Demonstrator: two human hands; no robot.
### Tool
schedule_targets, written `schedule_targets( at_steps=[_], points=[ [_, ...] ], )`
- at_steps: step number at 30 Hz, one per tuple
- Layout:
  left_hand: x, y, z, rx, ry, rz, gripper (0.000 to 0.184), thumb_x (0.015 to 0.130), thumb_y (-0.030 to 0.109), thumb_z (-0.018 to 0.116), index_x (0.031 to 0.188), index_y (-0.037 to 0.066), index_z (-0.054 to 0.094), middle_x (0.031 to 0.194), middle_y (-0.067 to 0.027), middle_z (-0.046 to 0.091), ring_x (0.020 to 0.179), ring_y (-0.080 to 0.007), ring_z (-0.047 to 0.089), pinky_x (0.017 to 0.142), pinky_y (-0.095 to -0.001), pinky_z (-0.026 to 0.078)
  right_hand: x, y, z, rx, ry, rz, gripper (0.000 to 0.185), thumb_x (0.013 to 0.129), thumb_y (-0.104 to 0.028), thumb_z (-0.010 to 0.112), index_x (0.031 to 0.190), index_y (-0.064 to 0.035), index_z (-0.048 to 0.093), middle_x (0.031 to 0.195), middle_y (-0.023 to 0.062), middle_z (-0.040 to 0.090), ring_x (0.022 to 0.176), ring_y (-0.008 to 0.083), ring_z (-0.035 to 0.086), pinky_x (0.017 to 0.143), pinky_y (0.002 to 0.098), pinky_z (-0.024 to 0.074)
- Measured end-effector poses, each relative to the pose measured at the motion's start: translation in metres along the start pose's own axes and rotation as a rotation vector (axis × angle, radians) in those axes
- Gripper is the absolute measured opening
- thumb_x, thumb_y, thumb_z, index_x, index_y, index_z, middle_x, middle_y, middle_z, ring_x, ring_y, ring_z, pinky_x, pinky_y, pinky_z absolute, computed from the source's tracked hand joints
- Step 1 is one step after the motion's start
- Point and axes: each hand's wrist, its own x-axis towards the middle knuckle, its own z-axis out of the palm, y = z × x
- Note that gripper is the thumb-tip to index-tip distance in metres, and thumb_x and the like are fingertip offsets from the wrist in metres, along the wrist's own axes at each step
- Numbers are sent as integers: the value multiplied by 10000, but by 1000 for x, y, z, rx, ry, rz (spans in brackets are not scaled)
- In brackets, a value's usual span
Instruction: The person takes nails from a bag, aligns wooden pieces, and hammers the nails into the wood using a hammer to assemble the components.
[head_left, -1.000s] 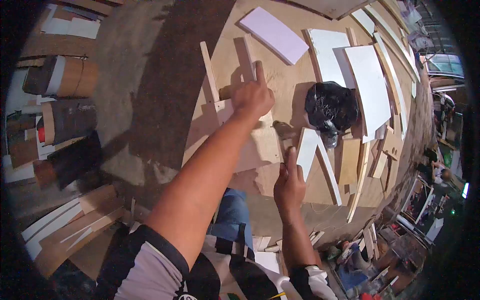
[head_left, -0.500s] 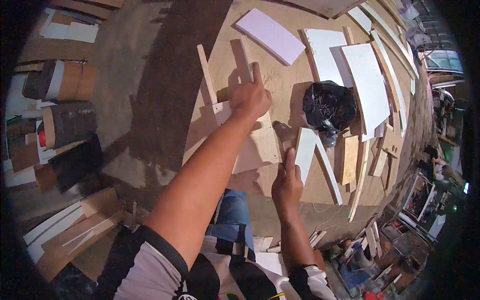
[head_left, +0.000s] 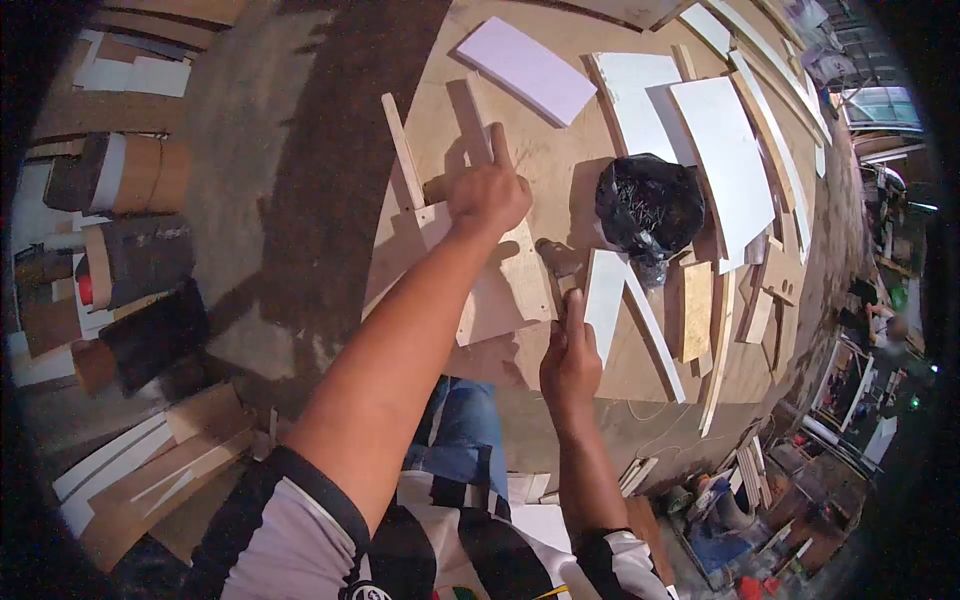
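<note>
A small wooden frame (head_left: pixel 508 290) lies on the large plywood sheet before me, made of pale boards with two narrow strips sticking out at the far side. My left hand (head_left: pixel 488 198) is closed over its far board, index finger stretched out along one strip (head_left: pixel 479 105); the fingertips underneath are hidden. The other strip (head_left: pixel 402 150) stands out to the left of this hand. Just right of the frame, my right hand (head_left: pixel 570 365) is wrapped around the handle of a hammer (head_left: pixel 558 258). The hammer's dark head is low, near the frame's right edge, and blurred by shadow.
A black plastic bag of nails (head_left: pixel 652 208) sits right of the hammer. White boards (head_left: pixel 725 165), a pinkish foam-like slab (head_left: pixel 527 70) and a yellowish wood block (head_left: pixel 694 312) lie around it. Stacked offcuts (head_left: pixel 150 465) line the floor at left.
The whole scene has slid slightly left in view as my head turned. Both hands keep the same grip and place relative to the frame and hammer.
</note>
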Motion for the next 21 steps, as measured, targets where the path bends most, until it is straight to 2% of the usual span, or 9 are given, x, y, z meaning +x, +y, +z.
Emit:
schedule_targets(
  at_steps=[4,7,10,11,12,13,15,19,21],
  points=[
    [-2,-1,-1,140,144,78,869,932,322,529,1622,20,95,1019,-232,743,879,-371,742,834,-496,567,2,0,-12,27,-24,-12,624,965,-131,658,1530,-319,471,971,149,677,834,379,689,691,482,541],
    [-2,0,2,67,12,-1,859,933,318,527,1624,37,102,1011,-230,743,895,-375,739,838,-503,563,2,24,-9,-42,57,-61,586,984,-179,642,1510,-372,469,995,150,679,787,393,684,614,491,541],
    [-6,-1,6,165,249,69,817,933,326,552,1603,53,173,1034,-224,741,914,-383,737,833,-521,559,12,49,1,-126,220,-99,541,956,-225,695,1455,-367,542,978,118,670,786,348,671,597,463,531],
    [-5,0,2,84,162,31,789,931,337,569,1579,57,215,1097,-232,720,993,-382,711,858,-530,546,14,55,2,-168,205,-72,563,932,-171,704,1459,-317,571,999,85,651,888,306,653,692,430,527],
    [-6,3,-3,2,76,-9,762,930,349,585,1555,62,258,1161,-239,699,1072,-381,685,882,-540,533,19,61,3,-163,210,-72,563,932,-171,704,1459,-317,571,999,85,651,888,306,653,692,430,527],
    [-4,0,4,4,84,-8,762,930,349,585,1555,62,258,1161,-239,699,1072,-381,685,882,-540,533,26,67,4,-182,255,-126,538,918,-181,719,1427,-312,604,999,84,650,910,301,646,720,429,527],
    [-5,-7,19,87,395,135,692,922,384,613,1488,70,367,1274,-229,617,1202,-382,579,962,-530,484,39,74,5,-184,291,-185,486,862,-200,764,1331,-303,690,992,75,649,951,293,629,781,427,529],
    [-5,-12,25,61,415,173,570,914,385,631,1394,101,514,1322,-189,544,1234,-374,498,1017,-507,430,54,90,12,-242,351,-339,430,813,-157,775,1223,-283,743,1015,71,662,936,313,628,780,427,538],
    [-9,-15,26,73,557,252,432,892,351,670,1269,141,633,1311,-145,524,1209,-361,499,1022,-504,406,55,94,15,-233,349,-346,467,805,-149,742,1250,-289,721,1048,72,659,952,314,632,784,422,546]
  ],
)
